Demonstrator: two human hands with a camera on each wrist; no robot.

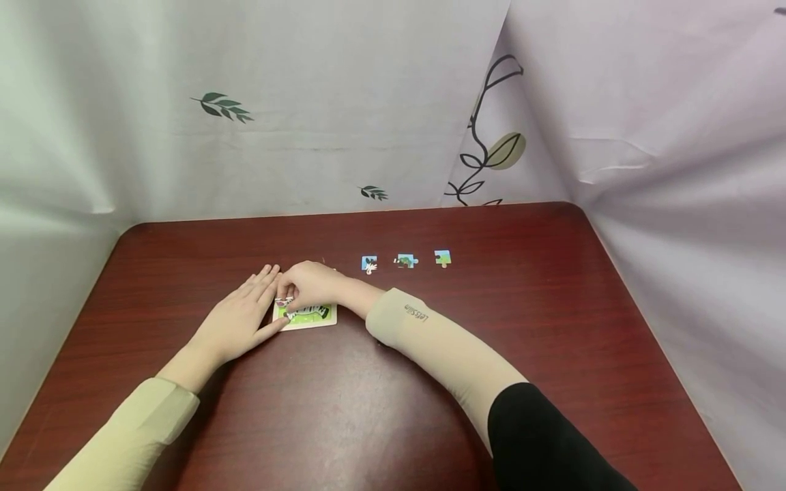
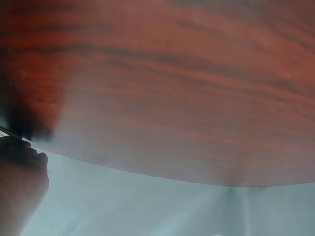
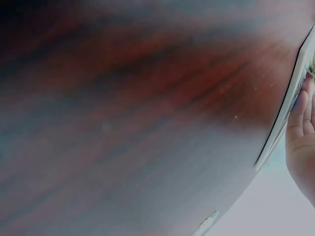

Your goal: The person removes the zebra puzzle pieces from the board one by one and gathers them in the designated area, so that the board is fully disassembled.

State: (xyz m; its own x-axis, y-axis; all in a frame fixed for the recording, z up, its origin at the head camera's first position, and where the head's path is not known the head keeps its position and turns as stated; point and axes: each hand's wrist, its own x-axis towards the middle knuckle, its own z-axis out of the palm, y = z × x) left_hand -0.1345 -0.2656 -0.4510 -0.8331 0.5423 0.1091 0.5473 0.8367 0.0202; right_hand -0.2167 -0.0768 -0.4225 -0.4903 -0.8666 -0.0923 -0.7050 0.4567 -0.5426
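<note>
Pinching a small puzzle piece (image 1: 284, 301) between curled fingers, your right hand (image 1: 310, 283) sits just left of centre in the head view, over the upper left corner of the green puzzle board (image 1: 309, 316); your left hand (image 1: 241, 320) lies flat beside it with straight fingers, thumb touching the board's left edge, gripping nothing. Three loose puzzle pieces (image 1: 406, 260) lie in a row on the dark red table (image 1: 552, 320), right of your hands and apart from the board; both wrist views show mostly blurred tabletop, the right one catching the board's white edge at the right of the frame.
</note>
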